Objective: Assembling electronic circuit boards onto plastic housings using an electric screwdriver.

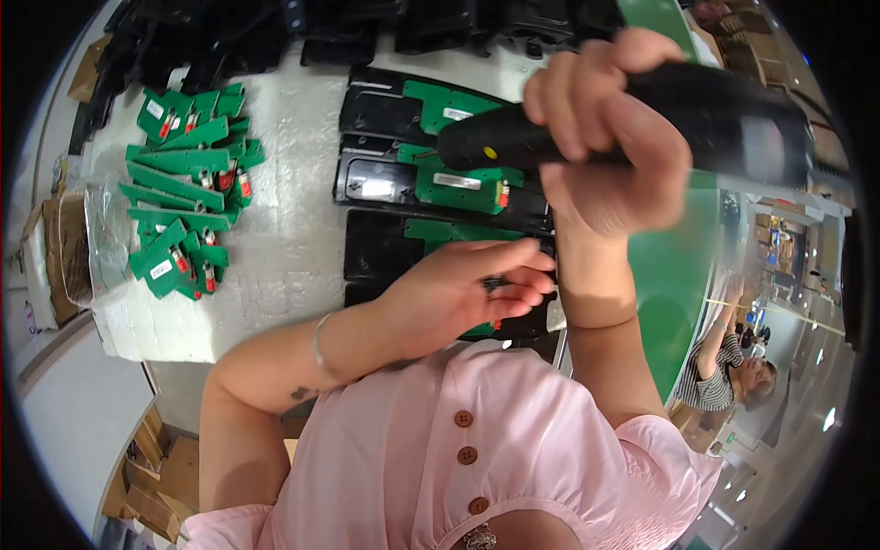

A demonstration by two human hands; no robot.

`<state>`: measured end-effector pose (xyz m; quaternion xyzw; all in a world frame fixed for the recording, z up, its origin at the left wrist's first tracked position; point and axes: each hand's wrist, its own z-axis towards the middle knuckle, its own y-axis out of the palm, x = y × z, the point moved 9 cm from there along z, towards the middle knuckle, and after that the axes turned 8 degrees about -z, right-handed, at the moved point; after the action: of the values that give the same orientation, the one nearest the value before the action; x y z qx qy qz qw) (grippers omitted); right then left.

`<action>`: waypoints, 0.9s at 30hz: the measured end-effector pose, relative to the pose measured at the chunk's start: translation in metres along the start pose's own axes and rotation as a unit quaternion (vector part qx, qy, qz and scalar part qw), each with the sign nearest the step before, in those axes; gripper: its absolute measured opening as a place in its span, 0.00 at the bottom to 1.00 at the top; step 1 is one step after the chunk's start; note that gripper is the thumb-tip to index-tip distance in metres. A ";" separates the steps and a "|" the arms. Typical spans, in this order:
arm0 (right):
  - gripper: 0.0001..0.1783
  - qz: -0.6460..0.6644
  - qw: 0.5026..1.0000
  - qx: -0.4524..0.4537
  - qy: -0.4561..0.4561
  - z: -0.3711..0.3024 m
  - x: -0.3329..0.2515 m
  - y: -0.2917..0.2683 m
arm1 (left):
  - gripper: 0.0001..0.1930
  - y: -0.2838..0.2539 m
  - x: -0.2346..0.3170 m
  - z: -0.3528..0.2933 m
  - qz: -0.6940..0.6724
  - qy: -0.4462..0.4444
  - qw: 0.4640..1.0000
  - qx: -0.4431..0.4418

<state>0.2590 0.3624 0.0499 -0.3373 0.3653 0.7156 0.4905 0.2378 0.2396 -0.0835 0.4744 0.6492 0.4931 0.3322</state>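
My right hand (610, 137) is wrapped around a black electric screwdriver (724, 119), a little blurred. The tool lies across the upper right, and its thin bit points left over a column of black plastic panels (371, 188). Green circuit boards (440, 188) with white labels lie on these panels; one shows a red and yellow part at its end. Below the screwdriver, my left hand (458, 289) hovers over the lower panels with its fingers curled around small dark pieces (495, 284), probably screws. The lowest panels are partly hidden behind my left hand and forearm.
Several loose green boards (179, 179) with red parts are heaped on the white foam surface (284, 183) at the left. Black plastic parts (367, 27) line the far edge. A green surface (674, 266) lies to the right; beyond it another person (724, 376) in stripes is visible.
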 end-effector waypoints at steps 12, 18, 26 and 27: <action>0.14 0.003 0.999 -0.046 -0.012 -0.037 -0.078 -0.014 | 0.12 -0.021 0.050 -0.017 -0.067 0.201 0.977 0.036; 0.13 0.005 0.999 -0.048 -0.010 -0.043 -0.090 -0.016 | 0.09 -0.027 0.046 -0.018 -0.025 0.202 0.975 0.093; 0.12 0.010 0.999 -0.014 -0.037 -0.050 -0.095 -0.020 | 0.08 -0.024 0.037 -0.012 -0.063 0.178 0.982 0.033; 0.12 0.010 0.999 -0.014 -0.038 -0.050 -0.095 -0.019 | 0.08 -0.024 0.036 -0.012 -0.062 0.178 0.982 0.032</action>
<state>0.3107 0.2810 0.1006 -0.3131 0.3398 0.7378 0.4921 0.2080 0.2685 -0.1019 0.3482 0.7417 0.5270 0.2257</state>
